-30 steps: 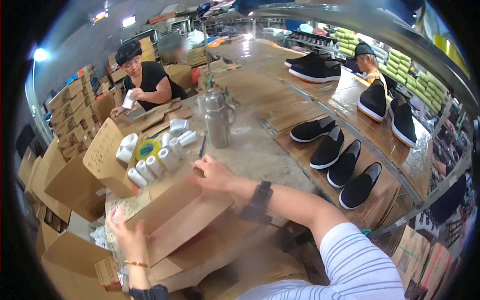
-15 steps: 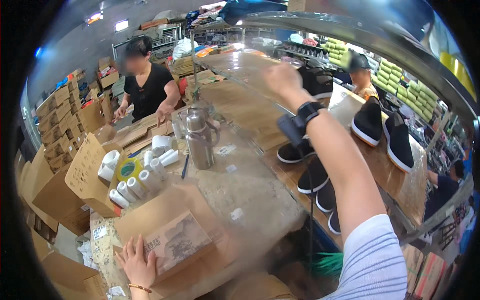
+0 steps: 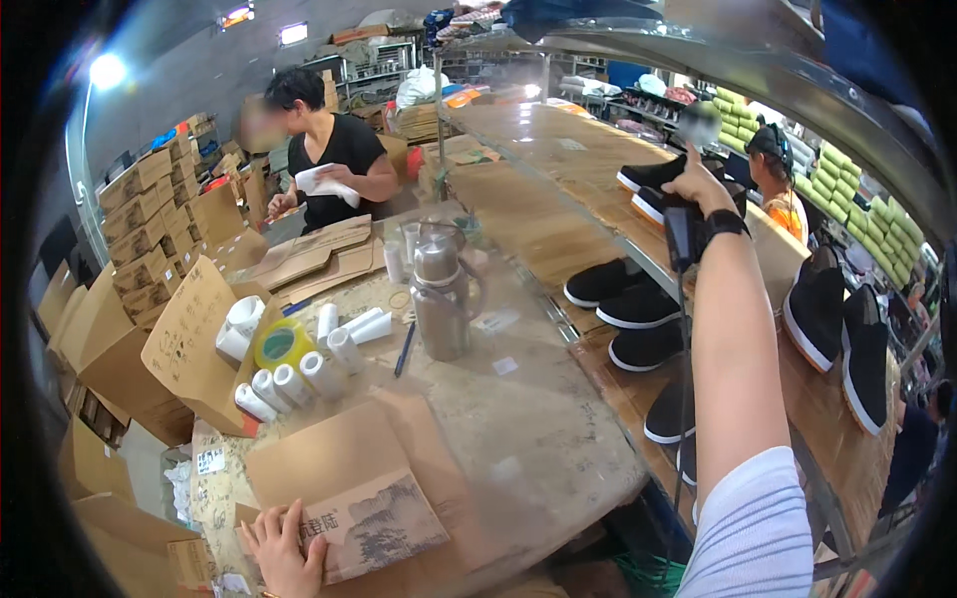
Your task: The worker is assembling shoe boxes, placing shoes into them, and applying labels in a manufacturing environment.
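Observation:
My left hand (image 3: pixel 284 548) lies with fingers spread on the near left corner of a brown cardboard shoebox (image 3: pixel 384 523), printed with a dark landscape; its flap (image 3: pixel 329 448) stands out behind. My right arm stretches up to the shelf. There my right hand (image 3: pixel 703 189) has thumb and index finger apart, right beside black shoes with white soles (image 3: pixel 643 204); whether it touches them I cannot tell. At that wrist are a dark band (image 3: pixel 725 223) and a small dark device (image 3: pixel 683 237) with a hanging cable. More black shoes (image 3: pixel 638 304) sit on the shelf below.
White label rolls (image 3: pixel 321 374) and a yellow tape roll (image 3: pixel 283 344) fill an open carton (image 3: pixel 189 349). Near them are a pen (image 3: pixel 405 349) and a steel flask (image 3: pixel 441 309). A metal shelf frame (image 3: pixel 797 110) crosses overhead. A co-worker (image 3: pixel 334 164) holds something white across the table.
My right hand has moved from in front of the shelf to beside the upper shoes, its index finger now extended. My left hand stays on the shoebox. The co-worker now holds something white.

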The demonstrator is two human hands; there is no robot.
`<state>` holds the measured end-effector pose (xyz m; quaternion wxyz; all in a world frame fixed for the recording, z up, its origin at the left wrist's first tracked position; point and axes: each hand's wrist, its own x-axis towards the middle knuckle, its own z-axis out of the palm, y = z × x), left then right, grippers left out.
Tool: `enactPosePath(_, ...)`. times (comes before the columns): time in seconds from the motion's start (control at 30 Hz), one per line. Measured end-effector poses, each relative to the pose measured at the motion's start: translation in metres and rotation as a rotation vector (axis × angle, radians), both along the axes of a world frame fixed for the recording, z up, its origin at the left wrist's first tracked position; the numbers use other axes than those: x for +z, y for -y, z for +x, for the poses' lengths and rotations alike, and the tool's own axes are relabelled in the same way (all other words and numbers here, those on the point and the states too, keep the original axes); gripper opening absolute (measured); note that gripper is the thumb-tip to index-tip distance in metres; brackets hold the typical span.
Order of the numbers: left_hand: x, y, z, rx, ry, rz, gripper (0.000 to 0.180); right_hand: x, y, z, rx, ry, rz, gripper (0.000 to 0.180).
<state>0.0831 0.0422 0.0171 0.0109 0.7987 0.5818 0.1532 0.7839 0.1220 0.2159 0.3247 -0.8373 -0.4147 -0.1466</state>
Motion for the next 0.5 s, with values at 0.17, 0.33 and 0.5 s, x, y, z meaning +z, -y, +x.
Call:
enactPosePath(0.17, 0.004, 0.005, -0.001, 0.03, 0.008, -0.019, 0.053, 0.006, 0.014, -0.058, -0.004, -0.181, -0.018, 0.081)
enactPosePath(0.33, -0.003, 0.008, -0.011, 0.013, 0.021, -0.032, 0.059, -0.005, -0.013, -0.065, -0.194, -0.171, 0.111, 0.087)
enactPosePath(0.5, -0.013, -0.002, -0.025, -0.05, 0.12, 0.152, 0.039, -0.022, 0.003, -0.183, 0.454, -0.299, 0.292, 0.05)
